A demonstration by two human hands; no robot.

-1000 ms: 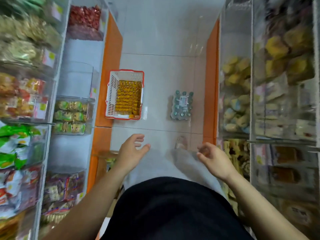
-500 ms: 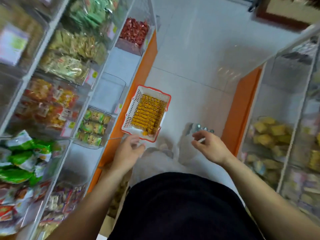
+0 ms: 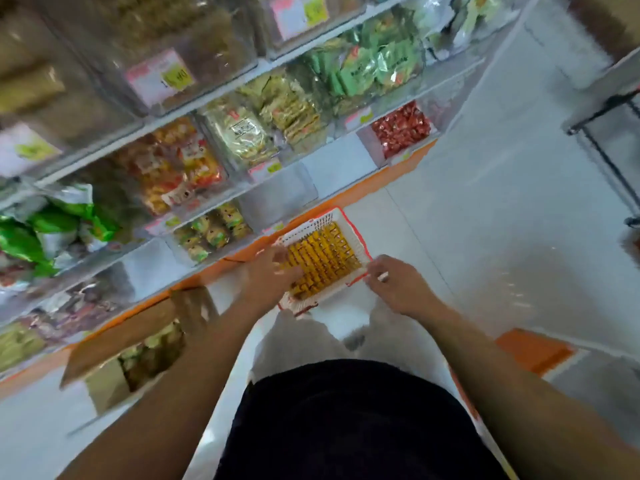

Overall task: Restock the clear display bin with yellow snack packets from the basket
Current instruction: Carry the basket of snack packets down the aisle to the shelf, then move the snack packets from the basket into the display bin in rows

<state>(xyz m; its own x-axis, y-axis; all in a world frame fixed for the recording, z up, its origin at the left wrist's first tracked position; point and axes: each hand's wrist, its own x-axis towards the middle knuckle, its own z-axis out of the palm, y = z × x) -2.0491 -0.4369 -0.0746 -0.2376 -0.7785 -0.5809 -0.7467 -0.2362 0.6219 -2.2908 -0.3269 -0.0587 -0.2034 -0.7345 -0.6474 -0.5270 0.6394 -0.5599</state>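
Note:
A white basket with a red rim (image 3: 358, 242) stands on the floor against the shelf base, filled with rows of yellow snack packets (image 3: 325, 259). My left hand (image 3: 268, 275) reaches over the basket's left side, its fingers stretched onto the packets. My right hand (image 3: 393, 282) is at the basket's near right corner with fingers curled by the rim; blur hides whether they grip it. An empty clear display bin (image 3: 280, 190) sits on the low shelf just behind the basket.
Shelves of clear bins on the left hold green, orange, red and beige snack bags. An open cardboard box (image 3: 135, 344) lies on the floor at my left. An orange shelf base (image 3: 533, 351) is at my right, and tiled aisle floor stretches beyond the basket.
I have bent towards the basket and the view has swung left. Both hands moved forward from mid-air to the basket, the left onto the packets, the right to the rim.

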